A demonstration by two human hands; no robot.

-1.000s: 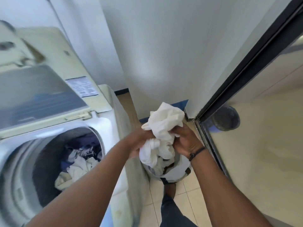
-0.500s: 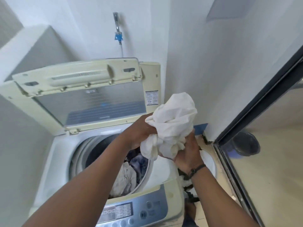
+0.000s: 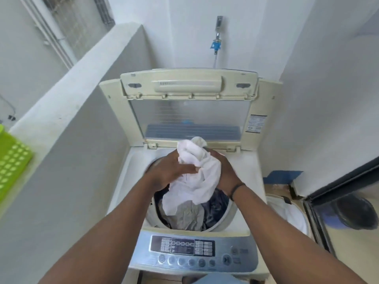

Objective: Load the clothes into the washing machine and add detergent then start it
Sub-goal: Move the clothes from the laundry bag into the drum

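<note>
A cream top-loading washing machine (image 3: 249, 171) stands before me with its lid (image 3: 188, 111) raised against the back wall. Dark and grey clothes (image 3: 188, 216) lie in its drum. Both hands hold a bunched white garment (image 3: 196, 173) right over the drum opening. My left hand (image 3: 170, 171) grips its left side and my right hand (image 3: 225, 173) grips its right side. The garment's lower end hangs down into the drum. The control panel (image 3: 192, 251) with round buttons faces me at the front.
A laundry bag (image 3: 287, 212) with white cloth sits on the floor right of the machine. A concrete half wall (image 3: 67, 95) runs along the left with a green perforated basket (image 3: 12, 160) on it. A glass sliding door (image 3: 344, 201) is at the right, a tap (image 3: 216, 44) behind.
I turned from the laundry bag on the floor toward the machine. Both hands carried the white garment left and lowered it over the drum.
</note>
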